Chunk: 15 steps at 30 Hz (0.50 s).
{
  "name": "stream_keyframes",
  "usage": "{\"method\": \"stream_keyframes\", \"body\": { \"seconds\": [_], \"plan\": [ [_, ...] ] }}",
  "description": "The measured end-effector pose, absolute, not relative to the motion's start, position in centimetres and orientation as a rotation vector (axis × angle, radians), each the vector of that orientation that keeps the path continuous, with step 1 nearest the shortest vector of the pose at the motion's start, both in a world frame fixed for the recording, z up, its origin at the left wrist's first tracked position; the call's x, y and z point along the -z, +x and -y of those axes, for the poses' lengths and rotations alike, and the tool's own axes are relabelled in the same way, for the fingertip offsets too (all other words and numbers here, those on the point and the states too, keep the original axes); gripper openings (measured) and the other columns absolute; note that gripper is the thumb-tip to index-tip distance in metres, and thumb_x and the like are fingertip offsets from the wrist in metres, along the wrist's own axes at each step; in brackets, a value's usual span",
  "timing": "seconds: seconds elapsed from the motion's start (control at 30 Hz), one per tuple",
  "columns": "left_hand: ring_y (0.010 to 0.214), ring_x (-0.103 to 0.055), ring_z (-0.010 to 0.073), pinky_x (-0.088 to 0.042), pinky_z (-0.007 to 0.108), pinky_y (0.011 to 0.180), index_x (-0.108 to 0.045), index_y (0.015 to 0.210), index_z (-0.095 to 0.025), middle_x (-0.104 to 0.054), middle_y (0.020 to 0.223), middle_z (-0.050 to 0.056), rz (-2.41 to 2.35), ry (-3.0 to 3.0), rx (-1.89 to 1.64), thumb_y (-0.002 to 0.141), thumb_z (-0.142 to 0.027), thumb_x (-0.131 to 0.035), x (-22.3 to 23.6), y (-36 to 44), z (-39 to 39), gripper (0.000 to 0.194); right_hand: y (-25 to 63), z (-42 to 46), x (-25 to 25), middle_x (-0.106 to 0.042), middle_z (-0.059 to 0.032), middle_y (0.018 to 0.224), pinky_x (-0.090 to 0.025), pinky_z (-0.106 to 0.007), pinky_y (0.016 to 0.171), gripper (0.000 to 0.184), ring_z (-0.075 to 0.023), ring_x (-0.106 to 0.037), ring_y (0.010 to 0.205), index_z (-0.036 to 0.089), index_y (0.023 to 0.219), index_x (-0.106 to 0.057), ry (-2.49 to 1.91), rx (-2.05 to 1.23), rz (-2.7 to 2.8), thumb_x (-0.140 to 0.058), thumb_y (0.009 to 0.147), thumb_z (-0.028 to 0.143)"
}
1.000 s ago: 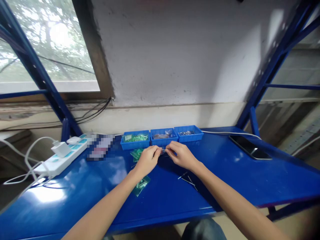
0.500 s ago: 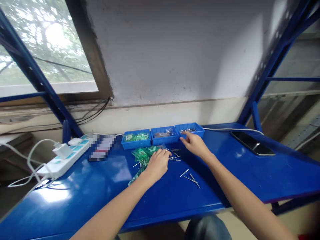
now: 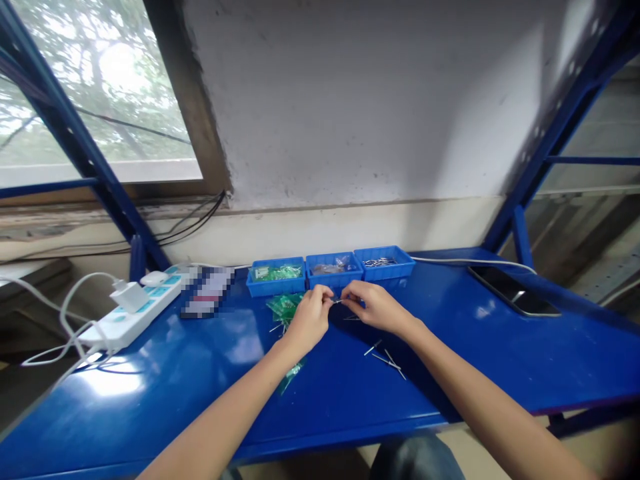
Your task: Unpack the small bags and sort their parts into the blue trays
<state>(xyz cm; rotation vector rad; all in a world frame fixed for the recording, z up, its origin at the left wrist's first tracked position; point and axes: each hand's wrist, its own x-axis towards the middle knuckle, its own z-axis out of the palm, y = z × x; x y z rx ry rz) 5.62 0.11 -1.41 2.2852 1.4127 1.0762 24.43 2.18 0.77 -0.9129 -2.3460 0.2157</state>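
Note:
My left hand (image 3: 313, 315) and my right hand (image 3: 373, 305) meet over the middle of the table, fingertips pinched. Between them runs a thin silvery blind rivet (image 3: 337, 302), and both hands seem to grip it. Green plastic bags (image 3: 285, 307) lie beside and partly under my left hand, with a few pins poking out. Below my right hand, several loose blind rivets (image 3: 390, 361) rest on the blue table (image 3: 345, 407). More thin rivets near the right fingertips are mostly covered by the hand.
Along the back stand three blue bins: one with green bags (image 3: 277, 287), one with clear bags (image 3: 334, 275), one with metal rivets (image 3: 384, 271). At left lie a white power strip (image 3: 135, 313) with cables and a blurred-out object (image 3: 207, 293); at right, a black phone (image 3: 515, 291).
My right hand has come from the rivet bin down and left to my left hand. My left hand has lifted off the table items, and a rivet now shows between the fingertips.

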Motion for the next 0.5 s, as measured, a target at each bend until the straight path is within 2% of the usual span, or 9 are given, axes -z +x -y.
{"method": "stream_keyframes", "body": {
  "seconds": [0.17,0.23,0.3,0.43,0.5],
  "plan": [
    [0.089,-0.054,0.0191,-0.044,0.033,0.081,-0.048,0.098,-0.019,-0.057,0.088,0.004,-1.378,2.312,-1.167,0.087,-0.023,-0.049,1.04,5.53,0.27,0.012,24.24,-2.0,-1.06,-0.058,-0.0022,0.076,-0.038,-0.023,0.061,0.016,-0.0124,-0.052,0.066,0.018,0.082,-0.054,-0.941,-0.23,2.28,-0.042,0.091,0.024],
    [0.086,-0.053,0.0187,-0.042,0.033,0.08,-0.052,0.09,-0.02,-0.058,0.086,0.003,-1.379,2.359,-1.161,0.089,-0.023,-0.045,0.82,5.42,0.37,0.008,24.25,-1.95,-1.18,-0.057,-0.0017,0.073,-0.038,-0.023,0.061,0.019,-0.0123,-0.052,0.064,0.018,0.08,-0.053,-0.947,-0.248,2.276,-0.04,0.092,0.026],
    [0.082,-0.052,0.0184,-0.041,0.032,0.078,-0.053,0.083,-0.02,-0.058,0.082,0.002,-1.393,2.381,-1.149,0.091,-0.023,-0.04,0.66,5.32,0.4,0.015,24.24,-1.86,-1.25,-0.057,-0.0013,0.072,-0.038,-0.023,0.06,0.019,-0.0123,-0.051,0.064,0.018,0.082,-0.053,-0.957,-0.264,2.265,-0.04,0.092,0.027],
    [0.081,-0.053,0.018,-0.041,0.032,0.077,-0.053,0.08,-0.02,-0.059,0.08,0.002,-1.391,2.375,-1.14,0.092,-0.021,-0.036,0.65,5.2,0.35,0.021,24.19,-1.65,-1.27,-0.056,-0.0001,0.072,-0.04,-0.023,0.06,0.015,-0.0126,-0.052,0.063,0.019,0.096,-0.053,-0.934,-0.249,2.255,-0.048,0.089,0.032],
    [0.081,-0.053,0.0181,-0.041,0.031,0.076,-0.054,0.079,-0.019,-0.06,0.08,0.003,-1.38,2.363,-1.124,0.092,-0.02,-0.036,0.71,5.18,0.33,0.022,24.19,-1.54,-1.36,-0.057,-0.0011,0.075,-0.04,-0.024,0.062,0.011,-0.0128,-0.052,0.065,0.02,0.093,-0.054,-0.895,-0.199,2.287,-0.049,0.088,0.029]
  ]
}}
